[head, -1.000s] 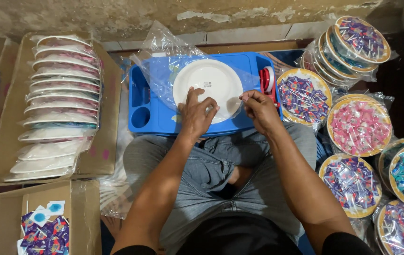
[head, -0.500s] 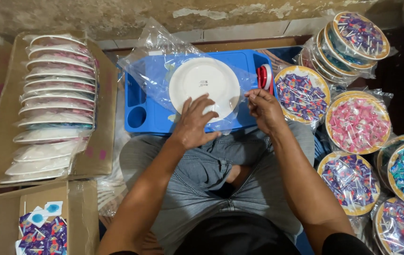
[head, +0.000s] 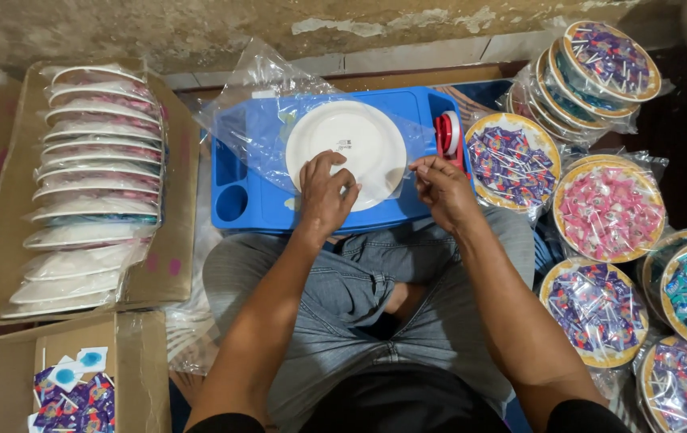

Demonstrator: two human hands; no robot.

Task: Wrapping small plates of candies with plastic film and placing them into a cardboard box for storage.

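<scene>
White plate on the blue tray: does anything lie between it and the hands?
Yes. A clear plastic bag covers the plate; the left hand presses on it through the film. The right hand is at the bag's right edge, beside the plate.

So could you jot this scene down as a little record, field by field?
Left hand: pressing on an upturned white plate wrapped in a clear plastic bag
Right hand: pinching the bag's edge beside the plate
Work surface: blue plastic lap tray across the person's legs
Tape: red tape dispenser at the tray's right end
Left side: cardboard box of wrapped plates
Right side: bagged plates of coloured sweets
Lower left: carton of small packets
</scene>
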